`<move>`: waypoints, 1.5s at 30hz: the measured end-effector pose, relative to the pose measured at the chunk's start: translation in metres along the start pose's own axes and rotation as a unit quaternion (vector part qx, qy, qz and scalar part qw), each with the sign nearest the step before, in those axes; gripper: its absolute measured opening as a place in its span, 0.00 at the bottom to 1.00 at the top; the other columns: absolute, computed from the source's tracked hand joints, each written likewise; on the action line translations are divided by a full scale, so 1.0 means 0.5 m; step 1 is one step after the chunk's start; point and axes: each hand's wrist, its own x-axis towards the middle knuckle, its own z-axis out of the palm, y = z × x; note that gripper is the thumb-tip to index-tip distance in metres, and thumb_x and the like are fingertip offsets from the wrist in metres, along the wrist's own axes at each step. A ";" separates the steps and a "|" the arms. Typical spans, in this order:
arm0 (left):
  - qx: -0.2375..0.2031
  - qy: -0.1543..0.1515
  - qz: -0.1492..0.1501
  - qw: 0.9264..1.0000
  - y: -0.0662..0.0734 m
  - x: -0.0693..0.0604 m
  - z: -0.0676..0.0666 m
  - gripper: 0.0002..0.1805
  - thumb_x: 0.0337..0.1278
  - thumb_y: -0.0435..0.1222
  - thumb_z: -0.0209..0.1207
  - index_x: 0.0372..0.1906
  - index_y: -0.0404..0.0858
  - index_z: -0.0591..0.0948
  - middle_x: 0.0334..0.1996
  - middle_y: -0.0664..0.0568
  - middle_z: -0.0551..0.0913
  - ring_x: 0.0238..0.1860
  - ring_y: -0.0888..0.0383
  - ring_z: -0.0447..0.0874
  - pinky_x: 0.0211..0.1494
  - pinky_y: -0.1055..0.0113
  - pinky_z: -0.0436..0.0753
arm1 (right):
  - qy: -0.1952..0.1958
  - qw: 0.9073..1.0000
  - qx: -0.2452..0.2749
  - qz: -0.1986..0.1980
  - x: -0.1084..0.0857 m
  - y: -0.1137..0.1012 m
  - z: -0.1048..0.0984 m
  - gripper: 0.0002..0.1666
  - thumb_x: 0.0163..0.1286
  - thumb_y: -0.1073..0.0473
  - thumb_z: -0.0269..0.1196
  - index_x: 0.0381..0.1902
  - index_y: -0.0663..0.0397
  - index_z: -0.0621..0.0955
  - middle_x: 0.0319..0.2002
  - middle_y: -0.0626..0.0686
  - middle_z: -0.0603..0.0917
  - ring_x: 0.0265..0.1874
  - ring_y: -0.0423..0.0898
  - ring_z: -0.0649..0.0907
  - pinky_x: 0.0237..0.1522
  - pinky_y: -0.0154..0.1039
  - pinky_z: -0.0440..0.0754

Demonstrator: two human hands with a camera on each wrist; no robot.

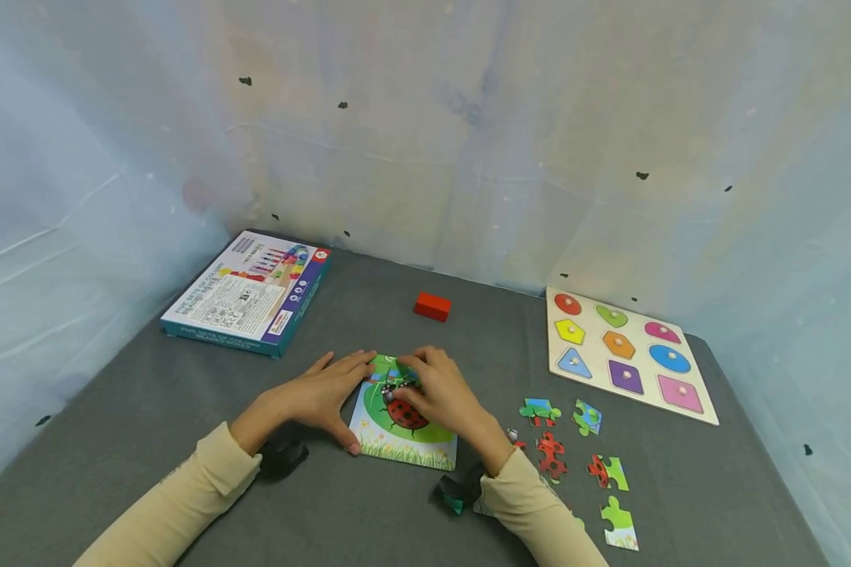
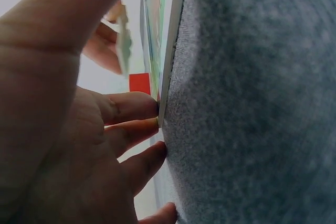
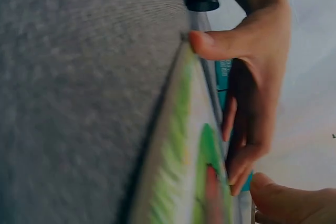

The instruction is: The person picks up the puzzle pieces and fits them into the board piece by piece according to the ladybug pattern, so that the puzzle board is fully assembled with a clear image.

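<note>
A square ladybird puzzle board (image 1: 402,446) lies on the grey table in front of the person. At its left side, the left hand (image 1: 324,398) is spread, thumb at the lower left corner and fingertips against the upper left edge. Over the upper right part of the board, the right hand (image 1: 448,399) pinches a jigsaw piece (image 2: 124,45) between thumb and fingers. That piece shows edge-on above the board in the left wrist view, and its picture cannot be read there. Several loose jigsaw pieces (image 1: 551,455) lie to the right, some partly behind the right forearm.
A red block (image 1: 432,306) sits beyond the board. At the back left lies a flat game box (image 1: 248,293). A wooden shape board (image 1: 631,353) with colored knobbed pieces is at the back right. Pale sheeting (image 1: 425,142) hangs behind the table.
</note>
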 end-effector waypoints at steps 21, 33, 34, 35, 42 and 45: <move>0.001 -0.002 -0.003 1.000 -0.001 0.000 0.001 0.55 0.24 0.66 0.69 0.60 0.37 0.67 0.71 0.40 0.52 0.71 0.44 0.47 0.64 0.35 0.46 | -0.010 0.999 0.031 0.000 0.009 0.002 0.052 0.27 0.62 0.48 0.64 0.56 0.55 0.78 0.51 0.54 0.76 0.47 0.49 0.73 0.46 0.44 0.72; -0.009 -0.003 -0.004 1.000 0.002 0.000 -0.001 0.47 0.24 0.66 0.69 0.50 0.41 0.69 0.71 0.39 0.52 0.71 0.42 0.47 0.64 0.33 0.45 | 0.006 0.999 0.039 -0.015 0.013 0.004 0.061 0.27 0.62 0.48 0.64 0.56 0.55 0.78 0.52 0.54 0.74 0.49 0.49 0.72 0.51 0.45 0.70; -0.010 -0.004 -0.004 1.000 0.002 0.000 -0.001 0.47 0.24 0.66 0.69 0.50 0.41 0.69 0.71 0.39 0.52 0.71 0.42 0.47 0.64 0.33 0.45 | 0.006 0.999 0.040 -0.015 0.014 0.004 0.062 0.27 0.61 0.48 0.64 0.56 0.55 0.78 0.52 0.54 0.74 0.49 0.49 0.72 0.51 0.45 0.70; -0.010 -0.004 -0.004 1.000 0.002 0.001 -0.001 0.47 0.24 0.66 0.69 0.50 0.41 0.69 0.71 0.38 0.52 0.71 0.42 0.47 0.64 0.33 0.45 | 0.006 0.999 0.041 -0.014 0.014 0.005 0.063 0.27 0.61 0.48 0.65 0.56 0.55 0.78 0.52 0.54 0.74 0.49 0.49 0.72 0.51 0.45 0.70; 0.011 0.008 0.016 1.000 0.005 0.000 -0.004 0.46 0.25 0.66 0.69 0.50 0.41 0.70 0.69 0.38 0.55 0.71 0.42 0.49 0.63 0.33 0.48 | 0.002 0.998 0.057 -0.001 0.015 0.006 0.067 0.27 0.61 0.48 0.65 0.56 0.54 0.78 0.52 0.55 0.73 0.51 0.50 0.70 0.52 0.46 0.70; 0.018 0.018 0.034 0.999 0.006 0.002 -0.004 0.44 0.28 0.66 0.68 0.48 0.40 0.71 0.68 0.40 0.58 0.70 0.44 0.52 0.65 0.37 0.50 | 0.002 0.998 0.062 0.014 0.014 0.007 0.068 0.28 0.60 0.47 0.65 0.57 0.52 0.77 0.54 0.56 0.72 0.53 0.52 0.67 0.53 0.49 0.68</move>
